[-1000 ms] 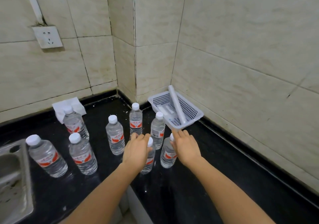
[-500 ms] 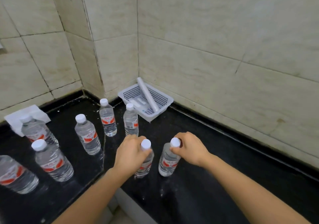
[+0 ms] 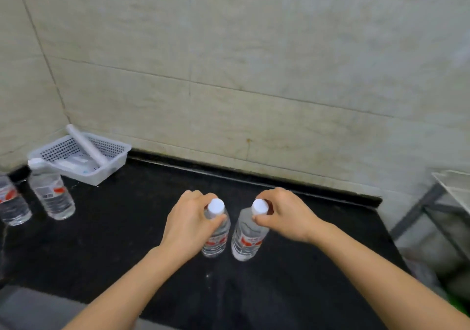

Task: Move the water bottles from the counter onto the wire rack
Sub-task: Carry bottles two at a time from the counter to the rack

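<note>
My left hand (image 3: 187, 221) grips the neck of a clear water bottle (image 3: 216, 238) with a white cap and red label. My right hand (image 3: 287, 215) pinches the neck of a second such bottle (image 3: 248, 240) right beside it. Both bottles hang upright over the black counter (image 3: 127, 240); whether they touch it I cannot tell. Two more bottles (image 3: 52, 192) (image 3: 11, 202) stand at the far left. The corner of a metal rack (image 3: 450, 192) shows at the right edge, past the counter's end.
A white perforated plastic basket (image 3: 112, 162) with a white tube lying across it sits in the left corner against the tiled wall. The counter ends at the right, with a gap before the rack. A grey floor strip shows at the bottom left.
Both hands closed on the two bottles and carried them rightward along the counter. The view swung right, so the other bottles and basket slid to the left edge and the rack appeared.
</note>
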`<state>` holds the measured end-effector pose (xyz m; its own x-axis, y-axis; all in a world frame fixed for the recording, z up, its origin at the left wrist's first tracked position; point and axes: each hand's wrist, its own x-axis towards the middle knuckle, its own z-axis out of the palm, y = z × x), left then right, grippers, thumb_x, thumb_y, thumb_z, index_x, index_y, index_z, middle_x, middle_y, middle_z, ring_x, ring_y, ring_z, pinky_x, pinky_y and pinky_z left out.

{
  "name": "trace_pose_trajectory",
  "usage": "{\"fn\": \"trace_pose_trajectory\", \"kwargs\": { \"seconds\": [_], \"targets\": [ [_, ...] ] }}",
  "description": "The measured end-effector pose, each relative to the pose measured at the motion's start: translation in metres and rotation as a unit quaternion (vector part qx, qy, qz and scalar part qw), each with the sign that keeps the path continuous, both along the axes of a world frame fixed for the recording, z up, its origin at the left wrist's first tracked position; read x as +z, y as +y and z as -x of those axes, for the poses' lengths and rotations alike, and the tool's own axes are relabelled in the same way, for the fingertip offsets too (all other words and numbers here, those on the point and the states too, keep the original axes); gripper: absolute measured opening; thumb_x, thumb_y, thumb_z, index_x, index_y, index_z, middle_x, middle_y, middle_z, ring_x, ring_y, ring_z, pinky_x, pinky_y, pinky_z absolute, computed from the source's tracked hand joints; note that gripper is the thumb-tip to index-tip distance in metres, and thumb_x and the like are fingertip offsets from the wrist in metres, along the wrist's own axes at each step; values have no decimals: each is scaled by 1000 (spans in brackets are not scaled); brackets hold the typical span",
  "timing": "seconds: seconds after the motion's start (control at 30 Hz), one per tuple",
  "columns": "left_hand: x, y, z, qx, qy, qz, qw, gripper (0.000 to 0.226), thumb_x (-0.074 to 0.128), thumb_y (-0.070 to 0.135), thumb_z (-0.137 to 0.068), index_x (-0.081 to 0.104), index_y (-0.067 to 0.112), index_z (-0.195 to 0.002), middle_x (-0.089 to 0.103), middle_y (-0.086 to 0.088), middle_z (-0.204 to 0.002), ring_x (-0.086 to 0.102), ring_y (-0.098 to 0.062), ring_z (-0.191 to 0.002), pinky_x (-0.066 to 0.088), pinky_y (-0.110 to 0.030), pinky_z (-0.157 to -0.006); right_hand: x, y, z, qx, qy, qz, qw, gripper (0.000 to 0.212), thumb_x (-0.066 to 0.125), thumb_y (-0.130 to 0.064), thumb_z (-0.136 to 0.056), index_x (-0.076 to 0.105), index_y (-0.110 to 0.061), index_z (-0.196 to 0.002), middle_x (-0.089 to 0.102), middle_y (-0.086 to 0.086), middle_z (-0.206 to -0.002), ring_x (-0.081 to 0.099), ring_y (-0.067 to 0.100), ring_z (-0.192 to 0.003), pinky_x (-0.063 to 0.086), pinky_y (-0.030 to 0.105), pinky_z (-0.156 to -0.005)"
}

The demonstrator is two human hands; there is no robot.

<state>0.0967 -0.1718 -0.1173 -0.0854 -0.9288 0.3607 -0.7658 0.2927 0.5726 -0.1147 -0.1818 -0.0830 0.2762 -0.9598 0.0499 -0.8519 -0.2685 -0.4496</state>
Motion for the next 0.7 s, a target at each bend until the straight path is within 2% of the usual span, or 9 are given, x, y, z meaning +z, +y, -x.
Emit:
{"fn": "trace_pose_trajectory", "kwargs": {
  "seconds": [0.1,0.23,0.37,0.43,0.53,0.6,0.7],
  "targets": [
    [21,22,72,-23,47,19,998,18,71,32,-78,70,25,-94,49,6,-73,47,-16,-84,36,-28,-67,21,39,72,-37,-12,26,999,14,66,-29,-76,67,-17,-83,65,-2,-77,58,18,-72,48,38,-64],
    [47,54,165,-84,93,6,992,18,74,29,-76,74,18,-90,59,0,-74,56,-22,-81,49,-40,-74,42,90,165,-98,-22,41,994,17,66,-31,-76,61,-16,-72,60,-2,-66,54,18,-64,46,41,-59],
    [69,79,250,-161,116,-9,980,19,76,26,-74,72,8,-81,67,-13,-75,62,-28,-80,53,-49,-74,65,139,243,-167,-31,59,984,26,68,-27,-78,51,-14,-64,47,-4,-59,41,11,-54,33,32,-53],
    [80,86,289,-201,131,-19,971,16,76,27,-73,72,12,-78,68,-12,-76,64,-27,-79,54,-50,-73,78,160,281,-203,-44,80,975,28,70,-26,-78,51,-11,-63,45,-3,-58,39,11,-53,30,31,-52],
    [100,93,348,-252,160,-25,954,11,79,24,-73,75,20,-82,68,-4,-81,63,-15,-75,55,-40,-70,97,185,337,-256,-80,113,957,29,72,-24,-78,50,-17,-60,44,-6,-56,38,8,-51,28,22,-48],
    [113,93,388,-285,174,-22,942,9,80,23,-71,75,27,-78,69,-4,-81,60,-12,-70,54,-40,-68,110,198,372,-275,-98,124,948,26,73,-23,-78,54,-14,-63,45,-6,-56,38,7,-51,27,19,-47],
    [129,90,445,-320,204,-14,925,27,82,24,-68,69,47,-62,69,-2,-75,52,-2,-57,51,-35,-62,126,211,423,-293,-104,144,939,24,71,-23,-80,59,-7,-68,48,-1,-59,40,7,-51,30,24,-49]
  ]
}}
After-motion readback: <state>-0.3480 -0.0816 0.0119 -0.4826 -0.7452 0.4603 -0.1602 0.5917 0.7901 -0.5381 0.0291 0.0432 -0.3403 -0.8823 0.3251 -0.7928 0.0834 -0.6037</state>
